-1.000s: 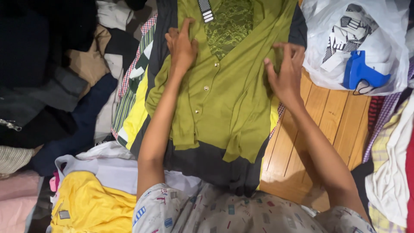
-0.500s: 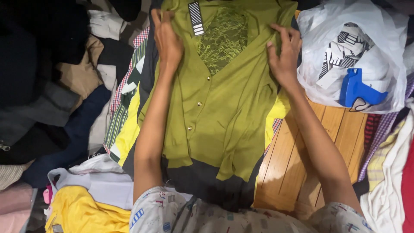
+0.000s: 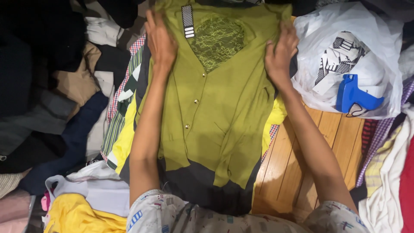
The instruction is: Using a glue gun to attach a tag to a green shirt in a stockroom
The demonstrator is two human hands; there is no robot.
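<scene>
— Where do we have the olive-green cardigan (image 3: pixel 215 108)?

— Flat on top of the clothes pile (image 3: pixel 125 129), by the wooden floor's (image 3: pixel 297 172) left edge. Our left hand (image 3: pixel 161 41) lies spread and pressed on one shoulder; our right hand (image 3: pixel 280 54) pinches the other shoulder's fabric.

— How will it handle?

— We judge it light, soft and limp; holding both shoulders seems best.

The olive-green buttoned cardigan (image 3: pixel 215 108) serves as landmark. Its collar runs off the top edge, so the neckline cannot be seen. Beneath it, a dark garment (image 3: pixel 202 190) and a yellow garment (image 3: pixel 125 138) show only as strips. Right of it, the blue plastic tool (image 3: pixel 355 95) lies partly veiled inside the white plastic bag (image 3: pixel 371 39).
</scene>
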